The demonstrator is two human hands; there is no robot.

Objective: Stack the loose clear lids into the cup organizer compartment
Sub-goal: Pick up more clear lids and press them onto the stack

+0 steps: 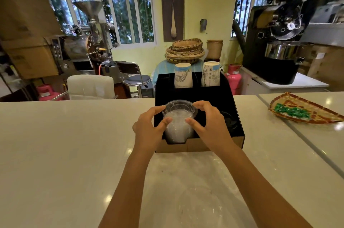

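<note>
A black cup organizer [195,93] stands on the pale counter ahead of me. In its front left compartment sits a tall stack of clear lids [179,125], its top rising above the rim. My left hand [149,129] grips the stack's left side and my right hand [208,121] grips its right side, thumbs on the front, fingers curled over the top lid. More loose clear lids [200,203] lie faintly visible on the counter between my forearms. Black lids [229,121] fill the front right compartment.
Two stacks of upside-down paper cups [183,75] [210,73] stand in the organizer's rear slots. A woven tray with green packets [297,111] lies on the counter at right. Beyond the counter are chairs, woven baskets and coffee roasters.
</note>
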